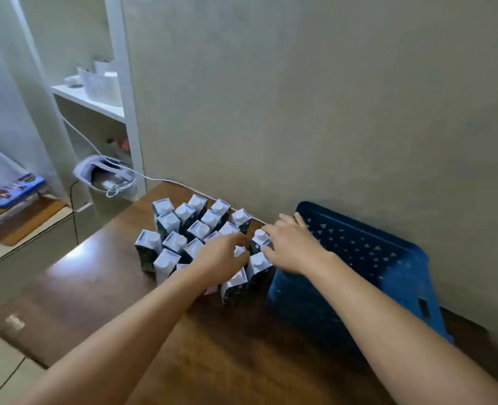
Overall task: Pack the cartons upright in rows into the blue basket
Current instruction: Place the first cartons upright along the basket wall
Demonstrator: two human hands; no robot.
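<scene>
Cartons (168, 222) stand upright in a cluster on the worktop (101, 276), left of the basket (367, 252). Left hand (221, 255) curls its fingers among the near cartons; whether it grips one, I cannot tell. Right hand (293, 248) rests with relaxed fingers on a carton beside the basket.

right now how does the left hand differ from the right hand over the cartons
The left hand has its fingers curled in among the cartons in the middle of the cluster, seemingly gripping one; the right hand lies flatter, fingers extended. The left hand sits well clear of the blue basket, while the right hand reaches over the cartons at the basket's near wall. Both are bare and reach in from below.
</scene>
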